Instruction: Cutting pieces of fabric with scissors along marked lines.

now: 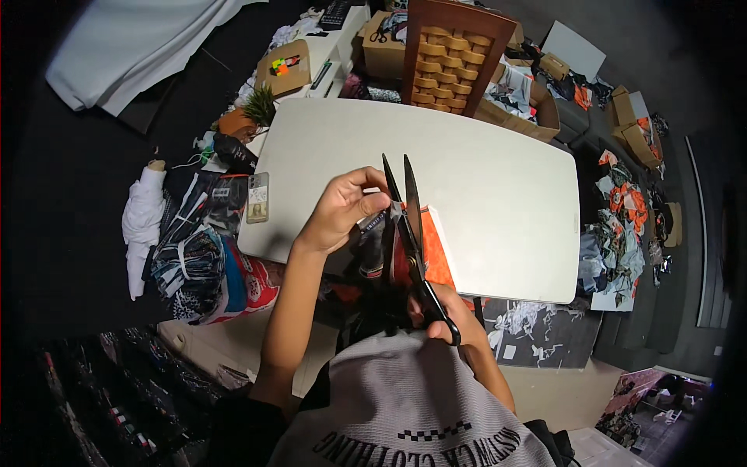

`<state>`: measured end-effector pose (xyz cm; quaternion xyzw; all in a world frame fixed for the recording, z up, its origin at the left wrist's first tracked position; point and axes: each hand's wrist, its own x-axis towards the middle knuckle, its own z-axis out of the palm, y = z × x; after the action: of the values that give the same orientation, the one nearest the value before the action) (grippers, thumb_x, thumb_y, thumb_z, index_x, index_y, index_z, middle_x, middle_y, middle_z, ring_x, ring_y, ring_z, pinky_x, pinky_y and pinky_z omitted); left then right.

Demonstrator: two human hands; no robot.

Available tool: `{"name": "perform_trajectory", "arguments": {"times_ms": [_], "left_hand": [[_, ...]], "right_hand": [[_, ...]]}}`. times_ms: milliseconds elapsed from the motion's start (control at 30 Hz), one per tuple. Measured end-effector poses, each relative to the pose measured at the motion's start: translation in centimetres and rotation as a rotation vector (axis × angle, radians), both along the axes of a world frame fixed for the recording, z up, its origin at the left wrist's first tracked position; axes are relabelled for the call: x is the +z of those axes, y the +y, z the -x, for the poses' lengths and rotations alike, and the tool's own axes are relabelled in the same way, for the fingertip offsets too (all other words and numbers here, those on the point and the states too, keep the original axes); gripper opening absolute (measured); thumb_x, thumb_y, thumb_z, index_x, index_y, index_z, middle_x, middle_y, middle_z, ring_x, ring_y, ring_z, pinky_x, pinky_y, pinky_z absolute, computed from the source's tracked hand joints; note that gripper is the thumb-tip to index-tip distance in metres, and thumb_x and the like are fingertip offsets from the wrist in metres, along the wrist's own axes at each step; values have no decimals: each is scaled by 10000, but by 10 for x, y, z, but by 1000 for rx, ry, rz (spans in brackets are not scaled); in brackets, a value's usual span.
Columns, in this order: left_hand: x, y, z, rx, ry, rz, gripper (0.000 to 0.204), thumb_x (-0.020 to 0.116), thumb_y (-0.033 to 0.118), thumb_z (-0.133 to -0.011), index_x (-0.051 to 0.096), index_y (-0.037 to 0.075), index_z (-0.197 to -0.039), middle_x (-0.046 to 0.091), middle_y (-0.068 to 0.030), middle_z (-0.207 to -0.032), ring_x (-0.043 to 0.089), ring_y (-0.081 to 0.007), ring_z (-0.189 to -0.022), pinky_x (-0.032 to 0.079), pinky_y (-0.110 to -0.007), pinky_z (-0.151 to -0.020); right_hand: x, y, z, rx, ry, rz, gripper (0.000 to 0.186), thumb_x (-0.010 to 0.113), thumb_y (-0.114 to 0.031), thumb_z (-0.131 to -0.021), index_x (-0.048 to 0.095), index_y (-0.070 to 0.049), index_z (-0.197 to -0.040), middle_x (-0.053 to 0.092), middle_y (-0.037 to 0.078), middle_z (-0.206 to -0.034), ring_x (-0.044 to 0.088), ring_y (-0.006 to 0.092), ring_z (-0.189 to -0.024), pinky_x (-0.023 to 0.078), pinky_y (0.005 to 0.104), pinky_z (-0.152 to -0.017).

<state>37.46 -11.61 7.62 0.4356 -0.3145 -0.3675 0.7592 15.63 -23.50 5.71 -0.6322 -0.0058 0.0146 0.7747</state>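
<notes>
In my right hand [449, 315] is a pair of large black scissors [415, 233], gripped by the handles with the blades apart and pointing away from me. Fabric lies between and beside the blades: an orange piece with a white edge [437, 257] on the right, a black printed part [373, 249] on the left. My left hand [348, 208] pinches the upper edge of this fabric, close to the left blade. The cloth hangs over the near edge of the white table [498, 194]. Its lower part is lost in shadow by my body.
A phone in a clear case [257, 198] lies at the table's left edge. Bundled printed fabric [189, 268] and a white fabric roll [145, 226] stand left. A woven-back chair [455, 62] stands behind the table. Boxes of scraps [537, 105] and a scrap heap [622, 210] lie right.
</notes>
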Motion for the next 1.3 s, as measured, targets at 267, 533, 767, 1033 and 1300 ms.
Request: {"name": "perform_trajectory", "arguments": {"times_ms": [267,533,767,1033,1300], "left_hand": [[-9,-3,15,-116,53,-97,162,667,41,-822,618,14,-974,637,-96,-924,557,-121,-757,444,-208,-737],[-41,-18,25,-61,205,-26,133,686,66,-817,606,35,-919,625,-92,-914,534,-117,-753,414,-195,-714],[-54,-17,30,-86,286,65,131,702,75,-807,605,60,-894,578,-58,-858,479,-102,-703,380,-198,-663],[-58,-12,32,-73,309,86,125,697,99,-819,610,70,-904,545,-54,-846,461,-107,-729,368,-205,-684],[-55,-7,38,-33,342,81,113,679,109,-836,613,63,-915,546,-59,-856,462,-113,-772,349,-199,-711]], "right_hand": [[-6,1,9,21,31,-47,571,742,-558,-727,515,-43,-824,509,30,-721,429,154,-637,363,270,-602],[-7,-3,12,-8,120,59,549,738,-524,-750,487,-42,-822,491,25,-705,424,154,-629,373,280,-601],[-16,2,18,14,132,102,535,747,-502,-751,466,-49,-802,476,19,-692,421,156,-624,379,285,-598],[-16,3,20,0,151,161,551,767,-501,-729,472,-41,-798,483,23,-677,417,160,-601,379,295,-578],[-14,6,21,-34,155,268,575,787,-511,-699,477,-33,-780,490,35,-657,420,167,-572,380,306,-556]]}}
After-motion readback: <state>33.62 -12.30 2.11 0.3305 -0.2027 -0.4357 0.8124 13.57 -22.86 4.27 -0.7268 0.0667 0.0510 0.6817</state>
